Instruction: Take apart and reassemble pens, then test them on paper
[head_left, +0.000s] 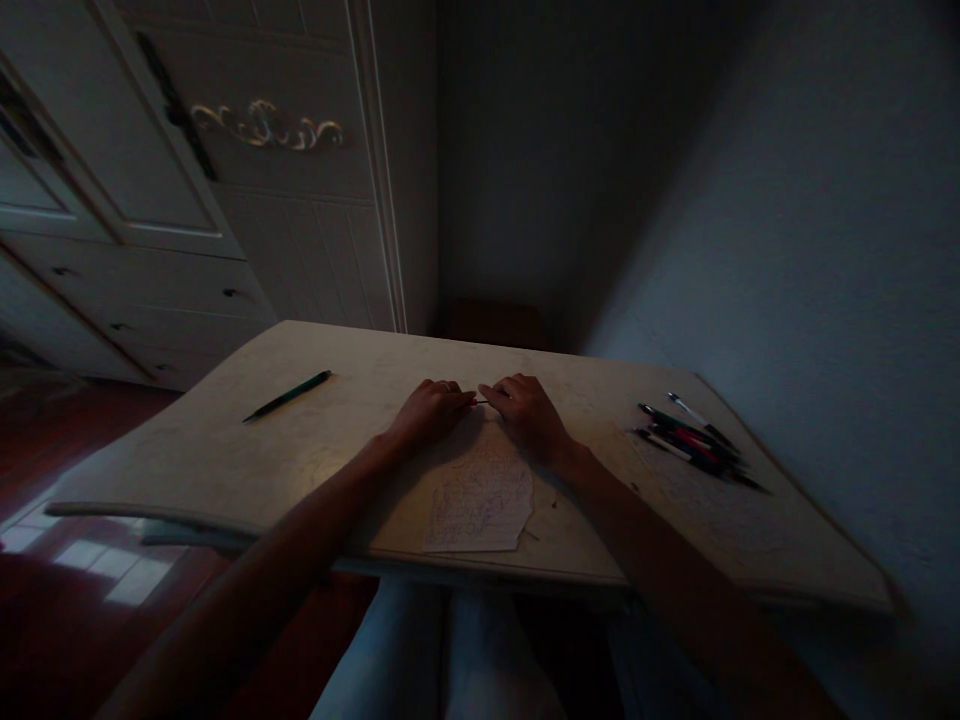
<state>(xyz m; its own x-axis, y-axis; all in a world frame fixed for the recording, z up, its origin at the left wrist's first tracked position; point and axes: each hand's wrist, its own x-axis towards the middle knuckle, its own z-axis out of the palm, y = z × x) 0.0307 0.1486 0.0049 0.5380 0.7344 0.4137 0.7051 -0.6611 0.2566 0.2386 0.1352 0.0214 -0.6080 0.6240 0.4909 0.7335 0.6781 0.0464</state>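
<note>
Over the far end of a scribbled sheet of paper (480,500), my two hands meet with fingertips pointing at each other. My left hand (436,408) is closed, pinching one end of a thin dark rod (482,402), with a small reddish spot by the thumb. From the other side my right hand (525,408) is closed on the rod too. Only a short length of it shows between the fingers, so I cannot tell whether it is a pen refill. A dark green pen (289,397) lies apart on the left.
Several pens (694,440) lie in a loose pile at the right, by another written sheet (705,500). Small bits (554,504) lie near my right forearm. The pale table (360,365) stands against a wall (825,250), with a white cabinet (315,240) behind at left.
</note>
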